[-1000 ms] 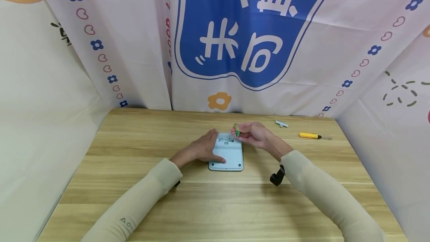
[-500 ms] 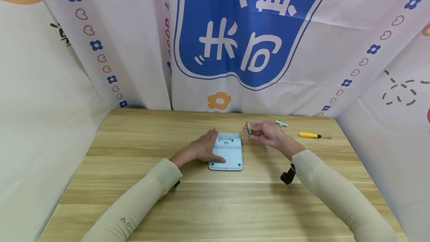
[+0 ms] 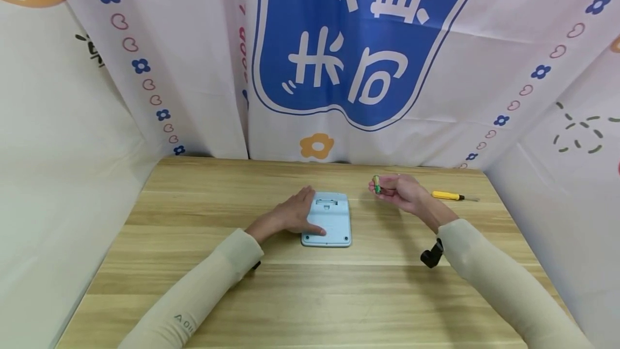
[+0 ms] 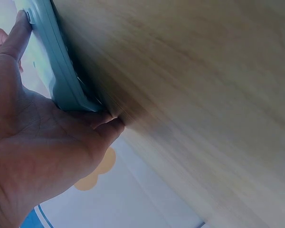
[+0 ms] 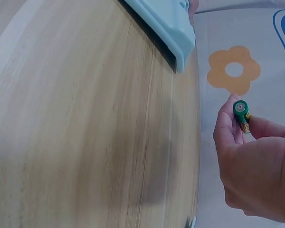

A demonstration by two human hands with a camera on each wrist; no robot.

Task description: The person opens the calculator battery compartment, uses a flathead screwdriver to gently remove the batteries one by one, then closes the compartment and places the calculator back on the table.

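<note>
Yellow-handled screwdriver [image 3: 449, 196] lies near the right hand [image 3: 398, 190].

Walled on three sides in white printed cloth [image 3: 499, 53]. Set with a wood-grain bench [image 3: 319, 300] below a blue panel [image 3: 360, 34].

Yellow-handled screwdriver [image 3: 448, 195] on wood-grain bench [image 3: 315, 295], right side. White cloth [image 3: 208, 79] behind: blue panel [image 3: 356, 28], orange flower [image 3: 307, 147] below it.
</note>
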